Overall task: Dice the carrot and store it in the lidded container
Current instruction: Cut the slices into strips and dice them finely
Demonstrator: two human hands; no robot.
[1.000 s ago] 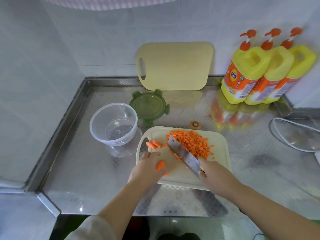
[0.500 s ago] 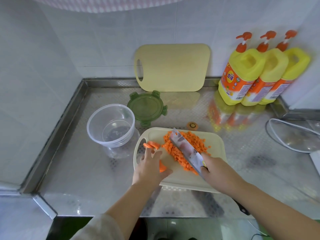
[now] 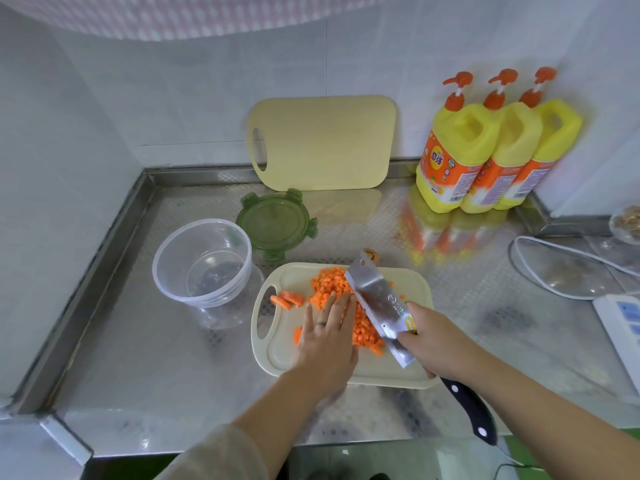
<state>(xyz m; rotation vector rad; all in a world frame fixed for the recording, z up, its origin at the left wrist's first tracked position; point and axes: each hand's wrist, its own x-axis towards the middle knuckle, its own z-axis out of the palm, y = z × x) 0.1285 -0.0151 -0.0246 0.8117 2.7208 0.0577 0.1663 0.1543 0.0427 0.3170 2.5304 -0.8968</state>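
Note:
A heap of diced carrot (image 3: pixel 330 284) lies on the cream cutting board (image 3: pixel 398 370). My left hand (image 3: pixel 325 337) rests flat on the heap's left side, fingers straight. My right hand (image 3: pixel 440 341) grips the cleaver (image 3: pixel 377 299) at the heel of its blade, and the black handle sticks out behind the hand. The blade leans against the heap's right side. A few carrot slices (image 3: pixel 287 299) lie by the board's handle hole. One uncut piece (image 3: pixel 297 336) shows beside my left hand. The clear round container (image 3: pixel 202 261) stands open left of the board, its green lid (image 3: pixel 273 223) behind it.
A carrot end (image 3: pixel 372 253) lies on the steel counter behind the board. A second cream board (image 3: pixel 322 143) leans on the wall. Three yellow pump bottles (image 3: pixel 485 150) stand at the back right. A white cable (image 3: pixel 554 251) and a white device (image 3: pixel 623 320) lie at right.
My left hand left the uncut carrot piece and spread flat onto the diced heap. The cleaver swung to the heap's right side, and my right hand slid up onto the blade.

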